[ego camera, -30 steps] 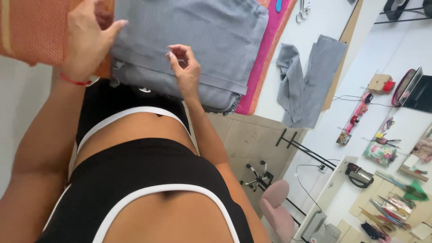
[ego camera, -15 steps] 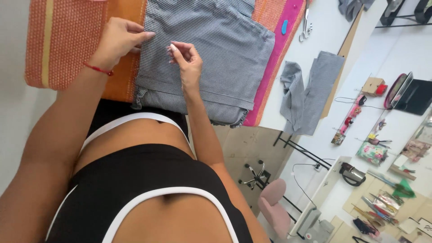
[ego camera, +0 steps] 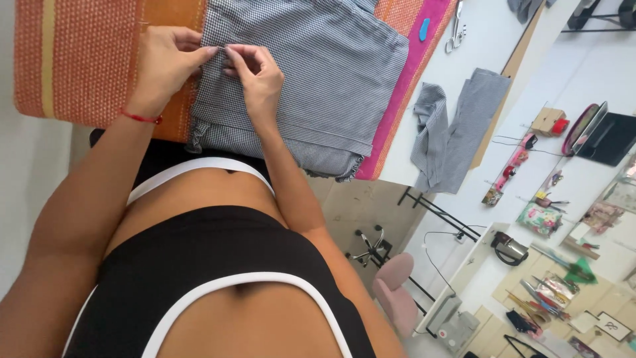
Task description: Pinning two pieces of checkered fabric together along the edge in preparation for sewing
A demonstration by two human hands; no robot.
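On the near edge of the worktop (ego camera: 457, 86), your two hands meet over the checked grey garment (ego camera: 318, 79), which lies spread flat on an orange woven mat (ego camera: 86, 66) with a pink border (ego camera: 407, 86). Your left hand (ego camera: 165, 63) comes in from the mat's side, fingers curled and thumb pressed to forefinger, pinching a small fold of the cloth near the garment's left edge. Your right hand (ego camera: 255, 73) faces it, fingers likewise drawn together on the same spot, so the fingertips of both hands touch or nearly touch; whether anything small sits between them, you cannot tell from this view. A thin red bracelet (ego camera: 140, 118) rings your left wrist. The garment's lower hem hangs just over the worktop's near edge, bunched at its two corners.

Further along the worktop, well apart from your hands, a second piece of checked grey fabric (ego camera: 450, 132) lies crumpled and drapes over the edge. Near the far edge, a pair of scissors (ego camera: 456, 30) rests just beside the mat's pink border, with a small blue oval piece (ego camera: 424, 28) lying on that border.
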